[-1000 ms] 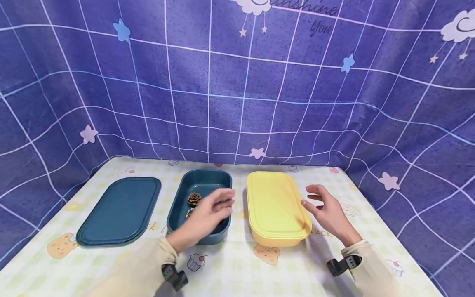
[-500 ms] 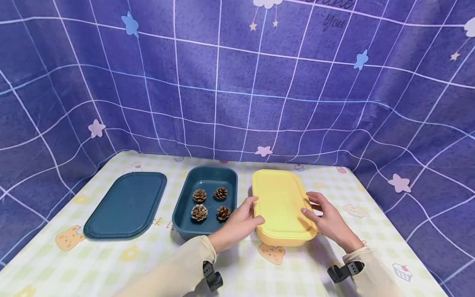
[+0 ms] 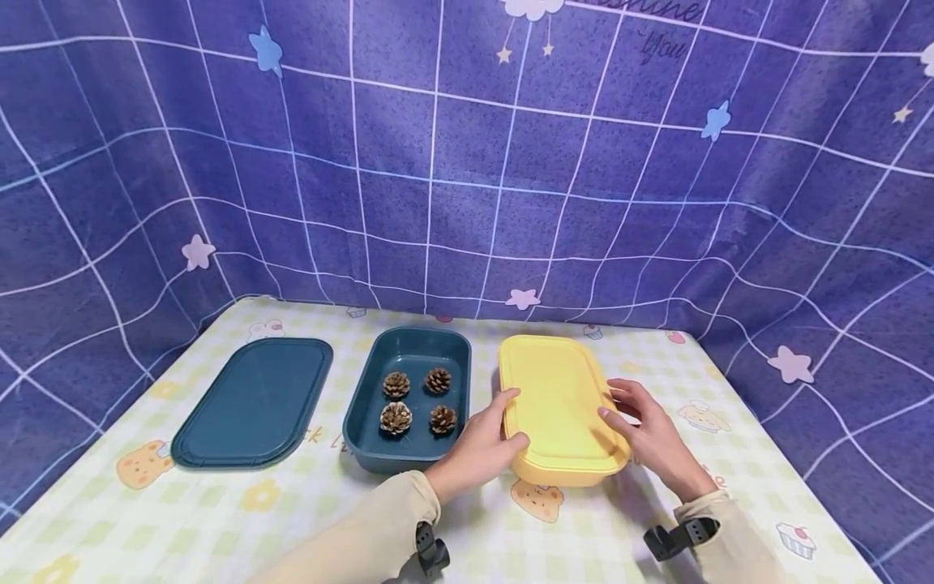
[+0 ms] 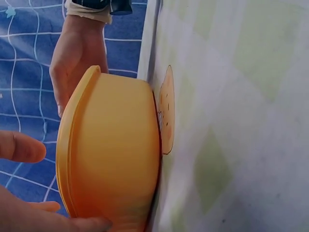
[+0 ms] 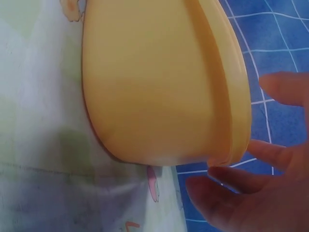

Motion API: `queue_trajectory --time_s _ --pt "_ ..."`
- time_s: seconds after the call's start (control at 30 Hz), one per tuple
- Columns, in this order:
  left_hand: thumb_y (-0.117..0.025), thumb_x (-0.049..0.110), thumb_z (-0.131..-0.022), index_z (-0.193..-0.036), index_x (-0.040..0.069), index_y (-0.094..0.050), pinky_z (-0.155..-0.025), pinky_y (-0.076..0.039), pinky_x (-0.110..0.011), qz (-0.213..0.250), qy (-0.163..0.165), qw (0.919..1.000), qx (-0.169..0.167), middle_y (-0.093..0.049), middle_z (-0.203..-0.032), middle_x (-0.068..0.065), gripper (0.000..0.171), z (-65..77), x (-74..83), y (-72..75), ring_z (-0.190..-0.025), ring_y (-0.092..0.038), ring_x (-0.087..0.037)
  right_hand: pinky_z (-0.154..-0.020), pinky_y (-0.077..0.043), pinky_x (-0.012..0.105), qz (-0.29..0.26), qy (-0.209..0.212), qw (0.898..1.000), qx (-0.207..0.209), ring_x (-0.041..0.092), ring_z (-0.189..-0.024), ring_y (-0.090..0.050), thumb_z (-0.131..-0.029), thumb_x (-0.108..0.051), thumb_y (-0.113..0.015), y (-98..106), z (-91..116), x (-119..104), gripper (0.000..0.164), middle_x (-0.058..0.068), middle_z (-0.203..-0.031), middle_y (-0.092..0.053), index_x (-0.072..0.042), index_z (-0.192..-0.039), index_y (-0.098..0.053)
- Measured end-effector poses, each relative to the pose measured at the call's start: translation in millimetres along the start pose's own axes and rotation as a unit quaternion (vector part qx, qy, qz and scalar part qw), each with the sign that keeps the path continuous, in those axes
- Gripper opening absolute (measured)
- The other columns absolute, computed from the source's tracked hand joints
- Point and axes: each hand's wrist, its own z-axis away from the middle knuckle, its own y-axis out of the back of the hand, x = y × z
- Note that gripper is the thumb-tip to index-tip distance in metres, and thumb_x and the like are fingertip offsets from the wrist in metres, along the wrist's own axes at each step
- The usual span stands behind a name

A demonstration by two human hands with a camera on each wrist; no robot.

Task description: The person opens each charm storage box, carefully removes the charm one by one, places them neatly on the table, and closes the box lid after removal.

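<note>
A yellow box (image 3: 558,405) with its lid on stands on the table, right of centre. At its left side, my left hand (image 3: 481,442) has fingertips along the lid's edge and the thumb raised near the front corner. In the left wrist view, the fingers (image 4: 91,224) reach along the wall of the box. On the opposite side, my right hand (image 3: 648,423) is spread, its fingers at the right rim and the thumb over the lid. The fingers (image 5: 241,179) are at the rim in the right wrist view, with the thumb apart from it.
A dark blue container (image 3: 416,357) without its lid stands left of the yellow box, holding several pine cones (image 3: 396,419). Farther left lies a flat dark blue lid (image 3: 251,405). The checked tablecloth (image 3: 292,503) ends at a blue curtain (image 3: 467,162) behind and at the sides.
My left hand has moved right, from over the dark blue container to the yellow box's left side, uncovering the pine cones. My right hand has come in to the box's right rim.
</note>
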Motion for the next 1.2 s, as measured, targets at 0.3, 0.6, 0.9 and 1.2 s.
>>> queue_trajectory --time_s 0.3,0.6,0.9,1.2 --pt "-0.056 0.017 -0.095 -0.160 0.011 -0.025 -0.123 -0.032 -0.052 -0.026 -0.031 0.9992 0.002 -0.023 -0.165 -0.022 0.072 0.8 5.7 4.9 -0.153 -0.027 -0.031 -0.113 -0.044 0.046 -0.008 -0.025 1.000 -0.002 0.042 -0.136 -0.051 -0.102 -0.028 -0.058 6 1 -7 0.055 0.027 -0.146 -0.052 -0.001 -0.147 -0.040" --pt "-0.040 0.030 -0.107 -0.161 0.007 -0.014 -0.124 -0.030 -0.052 0.021 -0.043 0.9984 0.030 -0.029 -0.164 -0.019 0.064 -3.9 13.9 14.1 -0.152 -0.032 -0.031 -0.086 -0.043 0.006 -0.062 -0.042 0.997 0.011 0.009 -0.124 -0.056 -0.109 -0.039 -0.037 17 2 -15 0.052 0.024 -0.149 -0.050 -0.003 -0.147 -0.038" --pt "-0.041 0.002 -0.096 -0.154 0.006 -0.029 -0.121 -0.033 -0.053 0.031 -0.088 0.9928 0.075 -0.041 -0.156 -0.021 0.059 -5.2 17.1 26.0 -0.147 -0.039 -0.033 -0.083 -0.051 0.013 -0.221 0.029 0.974 0.023 -0.009 -0.105 -0.061 -0.110 -0.038 -0.032 25 8 -13 0.034 -0.024 -0.114 -0.065 -0.008 -0.114 -0.047" --pt "-0.057 0.003 -0.092 -0.133 0.002 -0.044 -0.106 -0.049 -0.054 0.025 -0.128 0.9861 0.104 -0.053 -0.148 -0.020 0.043 -1.9 16.7 25.6 -0.133 -0.058 -0.034 -0.082 -0.057 0.017 -0.311 0.112 0.943 -0.031 0.000 -0.102 -0.069 -0.112 -0.030 -0.027 29 13 -11 0.034 -0.011 -0.119 -0.066 -0.007 -0.114 -0.052"
